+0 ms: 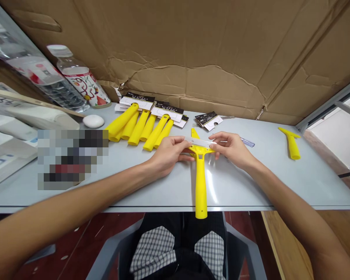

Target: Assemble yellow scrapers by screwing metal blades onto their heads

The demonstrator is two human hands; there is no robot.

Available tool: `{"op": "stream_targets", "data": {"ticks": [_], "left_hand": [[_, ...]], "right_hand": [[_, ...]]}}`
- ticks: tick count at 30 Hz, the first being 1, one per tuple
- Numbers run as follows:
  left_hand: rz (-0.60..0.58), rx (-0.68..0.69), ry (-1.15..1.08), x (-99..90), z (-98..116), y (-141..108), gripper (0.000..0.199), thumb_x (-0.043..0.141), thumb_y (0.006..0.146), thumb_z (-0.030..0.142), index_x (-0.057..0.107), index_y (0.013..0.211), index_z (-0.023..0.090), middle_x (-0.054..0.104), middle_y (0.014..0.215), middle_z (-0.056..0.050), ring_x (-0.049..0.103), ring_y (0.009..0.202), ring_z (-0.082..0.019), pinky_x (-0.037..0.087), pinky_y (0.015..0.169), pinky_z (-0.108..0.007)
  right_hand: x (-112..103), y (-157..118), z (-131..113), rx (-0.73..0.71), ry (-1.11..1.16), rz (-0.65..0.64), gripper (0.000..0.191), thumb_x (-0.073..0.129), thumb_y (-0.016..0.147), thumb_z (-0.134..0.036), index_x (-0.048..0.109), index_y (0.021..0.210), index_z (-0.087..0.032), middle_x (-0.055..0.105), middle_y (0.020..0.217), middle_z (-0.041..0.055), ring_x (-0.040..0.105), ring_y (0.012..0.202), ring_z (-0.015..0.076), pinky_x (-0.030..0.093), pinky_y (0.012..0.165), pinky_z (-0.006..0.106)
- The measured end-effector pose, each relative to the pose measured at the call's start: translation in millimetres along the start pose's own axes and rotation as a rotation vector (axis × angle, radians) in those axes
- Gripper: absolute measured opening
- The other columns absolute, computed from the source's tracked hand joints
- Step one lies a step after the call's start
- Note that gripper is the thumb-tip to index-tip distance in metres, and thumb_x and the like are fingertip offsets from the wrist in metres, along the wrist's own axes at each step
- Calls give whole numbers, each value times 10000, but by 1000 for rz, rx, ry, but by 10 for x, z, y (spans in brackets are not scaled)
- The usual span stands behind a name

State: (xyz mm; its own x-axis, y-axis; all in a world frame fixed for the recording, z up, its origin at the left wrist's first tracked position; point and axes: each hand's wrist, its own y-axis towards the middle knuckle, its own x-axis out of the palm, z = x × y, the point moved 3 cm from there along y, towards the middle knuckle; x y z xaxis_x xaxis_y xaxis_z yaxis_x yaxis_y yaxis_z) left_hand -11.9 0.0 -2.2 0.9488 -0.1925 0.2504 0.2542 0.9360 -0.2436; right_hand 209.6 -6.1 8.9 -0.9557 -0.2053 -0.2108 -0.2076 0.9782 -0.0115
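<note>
Head cam view, and it's a pretty tidy bench setup. The left hand (167, 153) and right hand (231, 148) are both up at the middle of a pale grey table (251, 186), each pinching one end of a thin pale strip (198, 142) between thumb and fingers. So it's a narrow grip on both sides. The strip could be a scraper blade, but it's hard to say from here with the glare. It sits right at the wide head of a yellow plastic scraper handle (200, 182), which lies flat with its butt end poking out past the table edge.

As for how far along things are, this is the only handle with a strip at its head. The bunch of yellow handles (137, 130) at the back, maybe six or seven, shows none that I can spot, and neither does the lone yellow handle (291, 146) off to the right. Black-and-white packaging cards (137, 102) sit behind the bunch, and a loose packaging card (208, 120) lies apart from them. A patterned water bottle (80, 77) stands back left, against a cardboard sheet (192, 46).
</note>
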Motion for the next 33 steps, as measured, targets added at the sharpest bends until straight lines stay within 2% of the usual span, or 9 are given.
{"op": "stream_targets", "data": {"ticks": [3,6,12,15,20,23,27,30,33], "left_hand": [[8,28,-9,8,10,-2,93,704,902,98,792,914,66,817,1043,-180,766,799,-178,641,597,-246],[10,25,-26,22,1,-2,100,687,897,61,779,937,59,820,1024,-174,783,805,-173,645,625,-229],[47,-11,-74,53,20,-49,423,683,884,-9,650,1299,69,825,938,-146,809,734,-195,667,662,-264],[31,0,-104,65,55,-73,341,701,920,38,648,1255,76,825,959,-153,812,749,-196,673,657,-266],[63,0,-83,60,65,-56,254,677,938,31,621,1176,101,819,907,-143,812,728,-195,669,633,-256],[81,19,-50,46,54,-31,299,656,921,-1,576,1174,136,814,849,-114,817,707,-195,666,661,-249],[77,67,-9,23,56,-30,322,657,911,15,543,1165,175,794,775,-54,800,643,-170,645,667,-237],[68,79,44,20,63,-62,317,663,901,34,539,1149,189,761,715,-6,777,590,-158,612,643,-226],[59,86,81,25,69,-93,312,670,895,50,538,1136,197,743,702,17,775,591,-156,592,642,-222]], "right_hand": [[31,-1,32,87,128,-38,337,869,848,-379,744,1101,-195,782,949,85,763,717,221,605,602,373],[67,0,39,133,243,-70,319,898,810,-368,770,1022,-166,789,984,120,774,757,228,591,555,338],[72,4,21,126,255,11,360,978,665,-312,792,943,-176,765,841,55,704,610,157,606,585,339],[55,1,17,115,243,32,376,983,643,-305,790,943,-186,776,884,50,713,600,159,598,593,346],[51,-8,20,94,239,26,380,946,711,-310,772,1027,-191,739,754,15,724,611,175,596,626,345],[66,-9,30,142,297,23,411,955,716,-319,755,1048,-180,772,857,64,724,669,179,597,589,330],[82,-2,37,188,339,-14,356,919,787,-352,758,1043,-163,777,1016,120,745,741,191,582,537,308],[84,-2,41,193,334,-26,343,917,775,-305,757,1035,-149,783,963,117,732,687,176,571,526,299],[80,-17,25,178,352,0,378,934,732,-266,750,1037,-139,773,865,76,718,622,159,582,553,305]]}}
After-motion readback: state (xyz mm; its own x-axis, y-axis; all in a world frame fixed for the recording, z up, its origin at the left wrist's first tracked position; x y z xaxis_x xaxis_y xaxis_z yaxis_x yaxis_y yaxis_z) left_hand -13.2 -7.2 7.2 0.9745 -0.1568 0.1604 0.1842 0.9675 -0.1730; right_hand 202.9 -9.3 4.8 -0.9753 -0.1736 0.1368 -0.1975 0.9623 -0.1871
